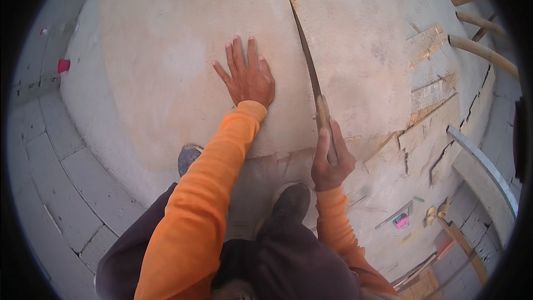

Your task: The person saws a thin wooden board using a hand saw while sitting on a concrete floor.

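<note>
A broad, pale wooden sheet (177, 61) that looks like plywood lies flat in front of me. My left hand (249, 80) presses on it palm down, fingers spread, left of a long cut. In my right hand (332, 164) is a handsaw (311, 66), gripped by its wooden handle near the sheet's near edge. Its dark, narrow blade points away from me along the cut line, which runs on to the far edge of view. How deep the blade sits in the cut I cannot tell. Beneath the sheet's near edge are my dark shoes (291, 203).
Several round poles (483, 53) jut in from the right, above broken wood pieces (436, 94). A metal bar (488, 161) curves along the right rim. Lower right lie a pink tape measure (401, 221) and wood strips (463, 250). Grey paving (78, 189) and a small red object (64, 66) are left.
</note>
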{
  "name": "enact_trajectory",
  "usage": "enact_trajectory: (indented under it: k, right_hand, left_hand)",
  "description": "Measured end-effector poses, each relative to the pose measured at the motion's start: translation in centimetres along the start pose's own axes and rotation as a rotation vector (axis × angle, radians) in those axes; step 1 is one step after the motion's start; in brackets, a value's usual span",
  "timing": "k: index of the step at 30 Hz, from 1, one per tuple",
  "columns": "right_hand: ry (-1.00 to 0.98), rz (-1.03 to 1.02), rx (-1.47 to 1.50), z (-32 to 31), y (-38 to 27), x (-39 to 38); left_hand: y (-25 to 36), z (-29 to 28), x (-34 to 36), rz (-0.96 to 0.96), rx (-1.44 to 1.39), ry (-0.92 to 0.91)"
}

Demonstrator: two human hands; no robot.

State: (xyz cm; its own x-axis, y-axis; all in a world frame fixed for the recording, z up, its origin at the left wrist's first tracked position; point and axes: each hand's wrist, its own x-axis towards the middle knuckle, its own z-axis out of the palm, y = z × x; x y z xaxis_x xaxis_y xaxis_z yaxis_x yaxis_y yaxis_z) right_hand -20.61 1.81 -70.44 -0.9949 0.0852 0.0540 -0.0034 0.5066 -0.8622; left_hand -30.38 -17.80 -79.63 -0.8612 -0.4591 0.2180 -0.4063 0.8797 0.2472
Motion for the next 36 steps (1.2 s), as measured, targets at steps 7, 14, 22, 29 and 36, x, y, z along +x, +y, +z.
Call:
enact_trajectory:
  k: [7,14,22,29,36]
  right_hand:
    - [0.034,-0.114,-0.109,-3.4,1.3,-5.1]
    - [0.049,-0.151,0.117,2.3,0.8,3.4]
    - [-0.061,-0.283,0.174,2.2,0.1,4.5]
    - [-0.041,-0.172,0.13,2.2,-1.5,4.7]
    - [0.022,-0.108,0.074,0.8,-3.0,2.5]
  left_hand:
    - [0.0,0.1,-0.1,-0.028,-0.018,0.015]
    - [-0.1,-0.2,0.1,-0.042,0.007,-0.044]
    - [0.9,-1.5,-2.6,0.013,-0.095,-0.039]
    - [4.2,-1.7,-7.8,-0.068,-0.159,-0.226]
    - [4.9,-0.7,-8.9,-0.047,-0.049,-0.112]
